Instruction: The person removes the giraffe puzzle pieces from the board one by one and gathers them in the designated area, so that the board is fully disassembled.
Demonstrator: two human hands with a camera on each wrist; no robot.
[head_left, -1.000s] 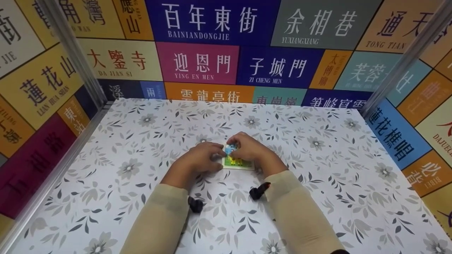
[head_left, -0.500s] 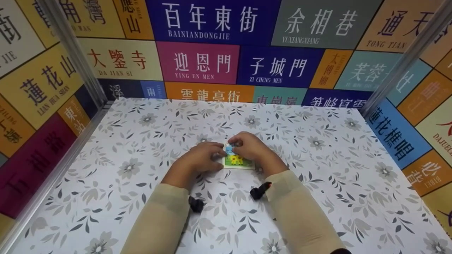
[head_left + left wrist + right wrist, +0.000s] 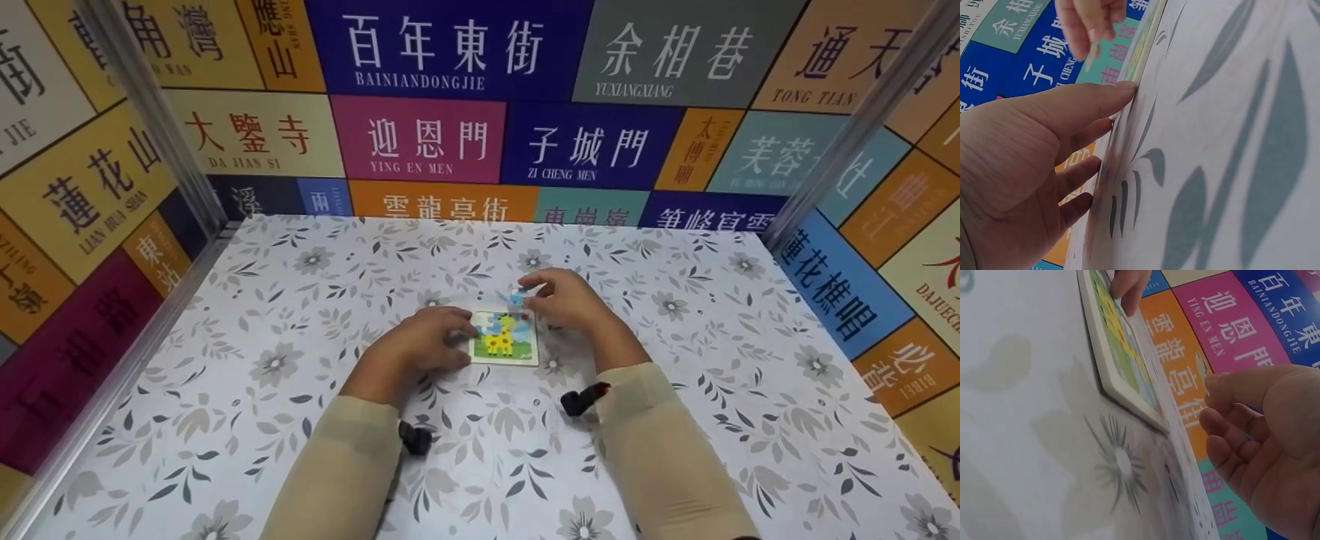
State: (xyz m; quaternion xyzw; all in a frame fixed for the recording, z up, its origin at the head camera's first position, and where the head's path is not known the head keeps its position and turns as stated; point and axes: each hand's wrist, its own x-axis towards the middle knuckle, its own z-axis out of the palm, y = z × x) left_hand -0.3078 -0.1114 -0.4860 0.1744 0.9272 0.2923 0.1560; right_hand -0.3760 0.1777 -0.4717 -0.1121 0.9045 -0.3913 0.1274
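A small square jigsaw puzzle board with a yellow giraffe on green lies flat on the table, with a pale patch at its upper left. My left hand rests along the board's left side; its thumb touches the edge in the left wrist view, its other fingers loosely bent. Just beyond the board's far right corner, my right hand pinches a light-blue puzzle piece between thumb and finger, held off the board. In the right wrist view the piece shows nearly edge-on.
A white tablecloth with grey leaves and flowers covers the table. Colourful panels with Chinese lettering stand along the back and both sides, with metal posts at the corners.
My right hand has lifted the light-blue piece off the board's upper left and moved it right and away from me. More of the giraffe picture shows. My left hand has barely moved.
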